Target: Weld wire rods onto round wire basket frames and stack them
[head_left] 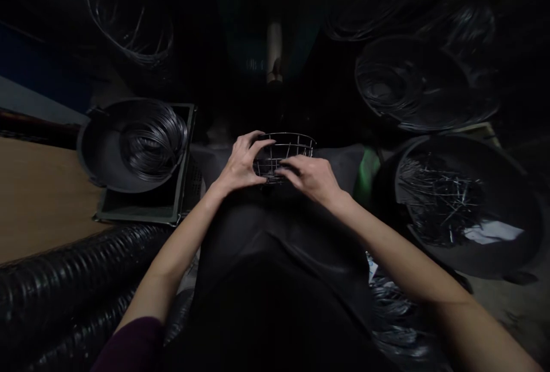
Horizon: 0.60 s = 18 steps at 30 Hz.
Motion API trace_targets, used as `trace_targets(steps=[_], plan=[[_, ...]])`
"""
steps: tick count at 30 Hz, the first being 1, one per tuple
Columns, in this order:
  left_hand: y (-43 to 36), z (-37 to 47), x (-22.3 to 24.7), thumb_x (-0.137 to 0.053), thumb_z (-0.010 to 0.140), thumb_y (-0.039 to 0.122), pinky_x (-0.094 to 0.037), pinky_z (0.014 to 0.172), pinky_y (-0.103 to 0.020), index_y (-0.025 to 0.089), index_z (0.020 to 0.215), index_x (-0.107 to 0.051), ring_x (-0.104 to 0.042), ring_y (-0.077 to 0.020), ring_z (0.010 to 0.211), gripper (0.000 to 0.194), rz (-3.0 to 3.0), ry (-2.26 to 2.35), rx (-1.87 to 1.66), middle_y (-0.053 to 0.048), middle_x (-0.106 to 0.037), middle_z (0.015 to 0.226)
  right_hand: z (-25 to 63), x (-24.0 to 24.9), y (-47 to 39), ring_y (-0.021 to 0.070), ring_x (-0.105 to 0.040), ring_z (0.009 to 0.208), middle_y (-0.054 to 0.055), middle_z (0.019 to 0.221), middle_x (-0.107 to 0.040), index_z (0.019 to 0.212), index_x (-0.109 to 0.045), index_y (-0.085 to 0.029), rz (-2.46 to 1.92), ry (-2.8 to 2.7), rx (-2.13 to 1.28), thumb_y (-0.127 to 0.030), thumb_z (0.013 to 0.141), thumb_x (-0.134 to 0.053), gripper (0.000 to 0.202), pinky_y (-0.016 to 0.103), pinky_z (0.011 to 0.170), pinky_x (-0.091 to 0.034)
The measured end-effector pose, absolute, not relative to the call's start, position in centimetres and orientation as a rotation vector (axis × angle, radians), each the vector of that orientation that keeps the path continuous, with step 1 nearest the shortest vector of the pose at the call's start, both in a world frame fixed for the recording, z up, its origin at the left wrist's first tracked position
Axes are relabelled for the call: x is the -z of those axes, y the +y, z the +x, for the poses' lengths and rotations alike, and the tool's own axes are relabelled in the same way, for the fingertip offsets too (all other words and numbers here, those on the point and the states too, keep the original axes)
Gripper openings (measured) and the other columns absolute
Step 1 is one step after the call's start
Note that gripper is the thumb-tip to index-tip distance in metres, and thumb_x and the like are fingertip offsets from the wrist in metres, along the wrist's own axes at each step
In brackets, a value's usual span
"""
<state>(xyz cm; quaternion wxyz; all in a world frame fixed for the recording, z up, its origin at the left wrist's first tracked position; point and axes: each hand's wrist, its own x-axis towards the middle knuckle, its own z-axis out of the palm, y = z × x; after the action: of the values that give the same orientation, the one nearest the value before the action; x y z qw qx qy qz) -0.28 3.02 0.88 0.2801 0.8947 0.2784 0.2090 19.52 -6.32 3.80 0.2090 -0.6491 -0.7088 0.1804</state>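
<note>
A small round wire basket (292, 144) is held in front of me, over the dark cloth that covers my lap. My left hand (244, 161) grips its left side, with the thumb low and the fingers over the upper rings. On the near right side of the basket, my right hand (310, 176) has its thumb and forefinger close together at the wires. Whether a small piece sits between those fingertips is too dark to tell.
At the left, a black tub (103, 148) with coiled wire rests on a crate (137, 206). To the right, another tub (507, 188) holds short wire pieces and a white scrap. Black ribbed rolls (77, 286) lie lower left. A further tub (365, 82) stands at the back right.
</note>
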Motion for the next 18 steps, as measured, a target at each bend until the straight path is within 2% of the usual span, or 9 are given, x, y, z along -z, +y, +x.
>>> trace_targets(steps=[2,4,8,14,18], plan=[[3.8,-0.4,-2.6,-0.086,0.062,0.042,-0.037,0.110,-0.052,0.021,0.133,-0.049,-0.041,-0.0360,0.131,0.083,2.411,0.749,-0.611,-0.017,-0.042,0.140,19.7,-4.8,-6.2,0.0213,-0.071,0.083,0.008,0.107,-0.074,0.117,-0.069,-0.021,-1.714,-2.178,-0.298,-0.043,0.091,-0.060,0.035,0.028,0.059,-0.050],[4.6,-0.6,-4.0,-0.087,0.060,0.039,-0.038,0.108,-0.053,0.021,0.131,-0.051,-0.042,-0.0365,0.130,0.082,2.434,0.744,-0.660,-0.017,-0.043,0.140,20.1,-5.8,-5.8,0.0190,-0.072,0.081,0.006,0.111,-0.073,0.123,-0.066,-0.023,-1.599,-2.306,-0.143,-0.039,0.092,-0.057,0.036,0.026,0.056,-0.050],[6.3,-0.5,-6.0,-0.087,0.058,0.033,-0.040,0.107,-0.052,0.021,0.130,-0.050,-0.043,-0.0362,0.129,0.082,2.469,0.717,-0.733,-0.017,-0.043,0.141,21.3,-7.0,-3.8,0.0150,-0.072,0.074,0.003,0.109,-0.074,0.117,-0.068,-0.022,-1.383,-2.343,0.061,-0.030,0.094,-0.053,0.029,0.025,0.060,-0.054],[8.4,0.3,-6.9,-0.087,0.057,0.032,-0.040,0.109,-0.052,0.022,0.128,-0.049,-0.045,-0.0354,0.130,0.081,2.455,0.719,-0.802,-0.016,-0.044,0.140,22.5,-7.8,-1.1,0.0148,-0.073,0.085,0.001,0.112,-0.072,0.118,-0.068,-0.024,-1.248,-2.343,0.064,-0.030,0.094,-0.055,0.028,0.023,0.066,-0.059],[8.9,0.8,-6.5,-0.085,0.057,0.026,-0.041,0.110,-0.052,0.021,0.127,-0.050,-0.045,-0.0344,0.131,0.079,2.406,0.689,-0.840,-0.016,-0.045,0.140,23.2,-7.6,-0.4,0.0145,-0.073,0.082,0.003,0.110,-0.073,0.117,-0.068,-0.021,-1.202,-2.351,0.086,-0.029,0.094,-0.054,0.028,0.023,0.067,-0.060]])
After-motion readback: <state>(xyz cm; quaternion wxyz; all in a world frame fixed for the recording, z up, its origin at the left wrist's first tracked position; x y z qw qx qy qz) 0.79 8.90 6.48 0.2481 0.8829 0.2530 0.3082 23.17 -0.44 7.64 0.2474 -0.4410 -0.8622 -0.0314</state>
